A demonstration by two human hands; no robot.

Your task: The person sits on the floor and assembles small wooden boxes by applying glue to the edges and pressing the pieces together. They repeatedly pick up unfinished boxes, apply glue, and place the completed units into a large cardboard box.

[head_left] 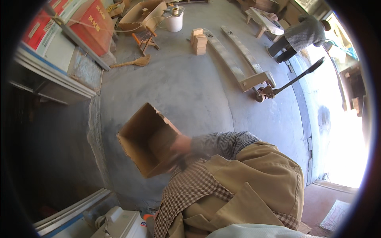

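An open cardboard box (149,137) is tipped in front of me above the floor, its bare brown inside showing. My right hand (182,143), blurred, reaches from a blue checked sleeve and grips the box's near rim. A brown checked cloth (194,184), perhaps a sleeve or part of my apron, lies below that arm. At the box's lower corner a small blurred skin-coloured patch may be my left hand (172,168); its fingers are hidden. A tan apron (254,182) covers my front.
A pallet jack (258,81) stands ahead on the right, beside stacked wooden blocks (199,41). Farther off are a white bucket (174,22), a folding stool (145,39) and a broom (135,62). Another person (299,35) bends near the bright doorway. A pale machine (119,224) sits at lower left.
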